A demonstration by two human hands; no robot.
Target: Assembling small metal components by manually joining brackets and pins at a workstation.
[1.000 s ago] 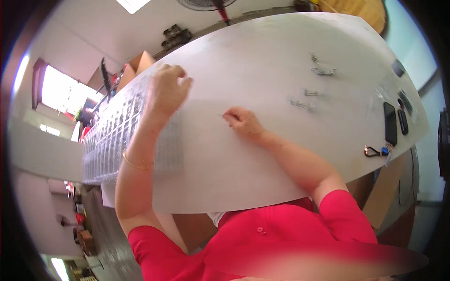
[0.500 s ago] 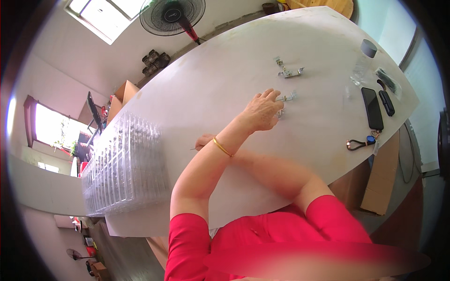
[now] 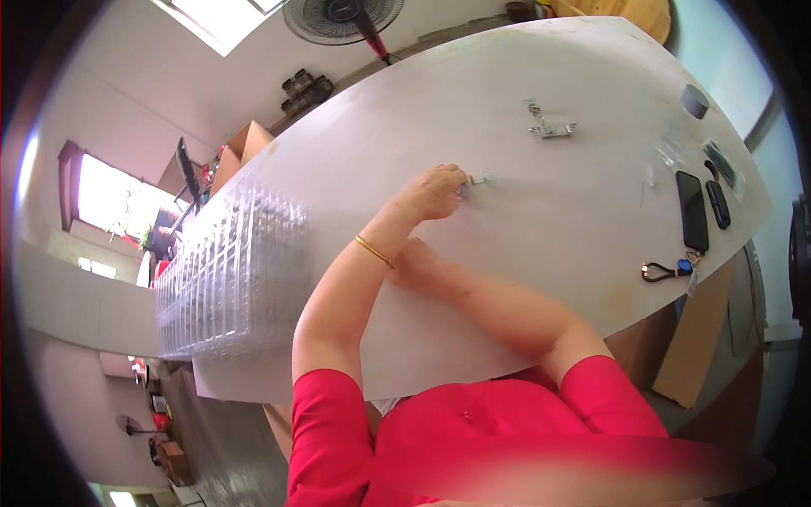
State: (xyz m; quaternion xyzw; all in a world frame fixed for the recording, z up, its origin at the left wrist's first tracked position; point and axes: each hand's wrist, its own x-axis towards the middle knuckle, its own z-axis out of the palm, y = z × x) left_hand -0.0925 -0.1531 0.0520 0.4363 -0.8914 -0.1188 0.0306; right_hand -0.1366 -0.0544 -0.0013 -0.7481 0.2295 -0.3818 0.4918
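My left hand (image 3: 438, 193), with a gold bangle on its wrist, is closed at the middle of the white table (image 3: 541, 245). Small metal pieces (image 3: 479, 180) poke out at its fingertips; their exact kind is too small to make out. Under the left forearm crosses my right arm, and my right hand (image 3: 412, 264) lies just behind the left wrist with its fingers hidden. Farther off on the table rests a small metal bracket-like part (image 3: 553, 130), beside a smaller metal piece (image 3: 534, 110).
A stack of clear plastic trays (image 3: 228, 279) fills the table's left side. On the right lie a black phone (image 3: 692, 211), a black slim case (image 3: 717, 204), a key strap (image 3: 666, 271) and a grey tape roll (image 3: 694, 101). A cardboard box (image 3: 693, 338) stands below the right edge.
My left hand has drawn left across the table, and the small metal pieces have come with it. My right hand has shifted rightward behind the left wrist. The whole view has swung slightly.
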